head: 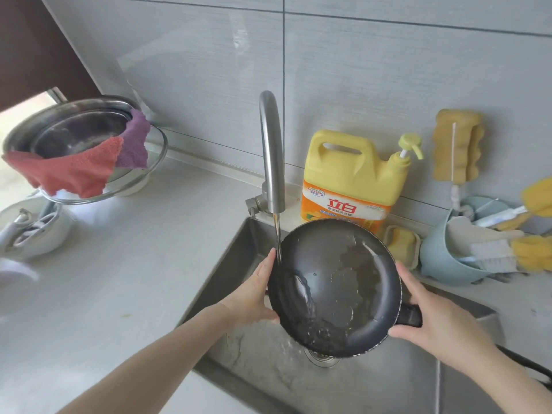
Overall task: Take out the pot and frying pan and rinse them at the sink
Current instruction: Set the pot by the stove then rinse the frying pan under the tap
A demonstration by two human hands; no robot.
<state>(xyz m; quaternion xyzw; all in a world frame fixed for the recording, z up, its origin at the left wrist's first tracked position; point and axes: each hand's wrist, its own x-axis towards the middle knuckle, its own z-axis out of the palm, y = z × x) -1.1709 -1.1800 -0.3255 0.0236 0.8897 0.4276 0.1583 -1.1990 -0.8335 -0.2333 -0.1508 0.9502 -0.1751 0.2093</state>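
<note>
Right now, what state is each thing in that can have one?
Faucet: running onto the pan.
Frying pan: tilted over the sink, wet inside.
Left hand: gripping the pan's rim.
Right hand: gripping by the handle.
Steel pot: on the counter, cloths draped over.
Detergent jug: upright.

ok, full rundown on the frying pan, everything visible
The frying pan is round, dark, nonstick-looking, with a stubby black handle base. It is held tilted over the sink, inside facing the camera, wet and streaked. Faucet water hits its upper left rim. The left hand grips the left rim, the right hand the handle side.
</note>
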